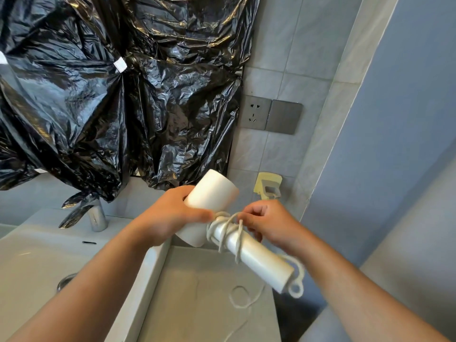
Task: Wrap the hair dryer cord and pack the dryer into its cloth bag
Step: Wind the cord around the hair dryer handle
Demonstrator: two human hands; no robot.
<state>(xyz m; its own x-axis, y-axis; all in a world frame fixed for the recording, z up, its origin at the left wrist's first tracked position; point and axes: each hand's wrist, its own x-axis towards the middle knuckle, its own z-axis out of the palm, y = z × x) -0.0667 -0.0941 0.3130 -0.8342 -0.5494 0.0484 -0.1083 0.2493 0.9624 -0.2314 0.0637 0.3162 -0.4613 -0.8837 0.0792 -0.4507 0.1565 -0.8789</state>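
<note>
One hair dryer (212, 193), lower centre, is hanging over the surface (187, 275). The left hand (170, 214) is curling round the barrel, probably steadying it so the handle is sticking out free. The right hand (267, 220) is pinching the one cord (222, 232) at the handle's top, with several loose turns on and the tail trailing below. No cloth bag is showing. Two wall plates (270, 116) are sitting right of centre.

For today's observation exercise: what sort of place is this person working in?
Most likely a bathroom: a white sink with a chrome tap, grey wall tiles, and a wall socket above the counter.
</note>
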